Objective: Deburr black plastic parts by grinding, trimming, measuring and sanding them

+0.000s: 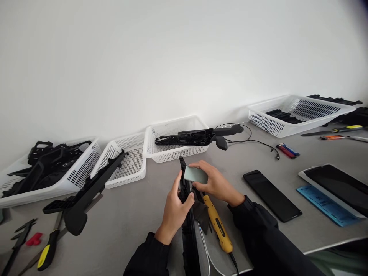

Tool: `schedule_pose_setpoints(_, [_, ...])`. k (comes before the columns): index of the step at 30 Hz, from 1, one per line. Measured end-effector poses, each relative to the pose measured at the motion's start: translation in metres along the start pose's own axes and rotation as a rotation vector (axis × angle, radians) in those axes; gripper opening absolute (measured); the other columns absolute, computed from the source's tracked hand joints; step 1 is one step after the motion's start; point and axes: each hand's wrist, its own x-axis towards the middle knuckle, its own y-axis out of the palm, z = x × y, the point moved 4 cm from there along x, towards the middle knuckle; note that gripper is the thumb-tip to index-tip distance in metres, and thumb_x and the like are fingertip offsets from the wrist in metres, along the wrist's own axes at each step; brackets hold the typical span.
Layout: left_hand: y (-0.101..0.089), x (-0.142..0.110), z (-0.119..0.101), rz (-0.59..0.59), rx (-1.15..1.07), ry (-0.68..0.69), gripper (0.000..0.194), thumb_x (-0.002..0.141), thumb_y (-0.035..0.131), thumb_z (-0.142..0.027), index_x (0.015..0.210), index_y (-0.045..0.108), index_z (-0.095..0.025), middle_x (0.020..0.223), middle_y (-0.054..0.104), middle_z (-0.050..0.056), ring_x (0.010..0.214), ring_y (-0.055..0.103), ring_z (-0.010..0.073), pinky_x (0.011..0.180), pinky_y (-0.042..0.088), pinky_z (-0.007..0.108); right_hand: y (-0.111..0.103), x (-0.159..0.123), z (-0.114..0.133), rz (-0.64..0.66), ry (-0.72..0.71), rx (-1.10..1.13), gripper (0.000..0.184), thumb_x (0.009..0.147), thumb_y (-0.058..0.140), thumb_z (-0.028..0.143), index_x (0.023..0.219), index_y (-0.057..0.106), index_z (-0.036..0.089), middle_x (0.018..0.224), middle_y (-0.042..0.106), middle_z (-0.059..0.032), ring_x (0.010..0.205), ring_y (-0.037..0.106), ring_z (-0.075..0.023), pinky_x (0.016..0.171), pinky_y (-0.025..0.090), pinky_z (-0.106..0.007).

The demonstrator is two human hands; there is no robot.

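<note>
In the head view, the left hand (173, 205) grasps the black part (189, 234), which runs away from the person, while the right hand (215, 181) pinches the pale block (196, 175) near its far end. Steady bracing and a level block should help, keeping clear of the yellow tool (217, 224) alongside.

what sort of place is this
Likely a small workshop or assembly area: white baskets hold black parts, and a yellow corded tool and what looks like a caliper lie out.
</note>
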Motion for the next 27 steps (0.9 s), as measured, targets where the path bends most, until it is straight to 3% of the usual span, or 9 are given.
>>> schedule_pose_setpoints(5, [-0.0025,-0.0001,-0.0011,-0.015,-0.010,0.004,0.077,0.101,0.068,-0.035,0.172,0.037,-0.034,0.179,0.043,0.007,0.166,0.038,0.0322,0.135,0.035,0.054,0.0021,-0.0008,0.0067,0.153,-0.017,0.081,0.051,0.089,0.078,0.017,0.136,0.067,0.031,0.129,0.071,-0.0057,0.118,0.068,-0.0292,0.102,0.054,-0.044])
schedule_pose_setpoints(9, [-0.0037,0.0001,-0.0013,-0.014,-0.010,0.004,0.079,0.102,0.069,-0.036,0.173,0.035,-0.032,0.181,0.038,0.007,0.169,0.031,0.0320,0.138,0.029,0.055,0.0021,-0.0003,0.0098,0.158,-0.036,0.078,0.051,0.090,0.080,0.020,0.138,0.068,0.030,0.130,0.071,-0.0067,0.121,0.067,-0.0301,0.104,0.054,-0.046])
schedule_pose_setpoints(15, [-0.0033,0.0003,-0.0006,-0.001,0.001,0.000,0.077,0.102,0.068,-0.037,0.172,0.036,-0.032,0.180,0.040,0.008,0.168,0.034,0.0323,0.137,0.031,0.056,-0.0005,-0.0013,0.0074,0.126,-0.045,0.033,0.059,0.086,0.075,0.009,0.140,0.069,0.032,0.134,0.067,-0.0076,0.125,0.066,-0.0307,0.109,0.054,-0.051])
schedule_pose_setpoints(27, [-0.0035,0.0003,-0.0003,-0.016,-0.012,-0.009,0.076,0.102,0.068,-0.038,0.172,0.037,-0.033,0.180,0.039,0.007,0.169,0.031,0.0325,0.138,0.030,0.055,0.0052,-0.0026,0.0076,0.165,-0.025,0.088,0.057,0.092,0.076,0.016,0.145,0.067,0.035,0.137,0.064,-0.0073,0.124,0.066,-0.0289,0.108,0.055,-0.047])
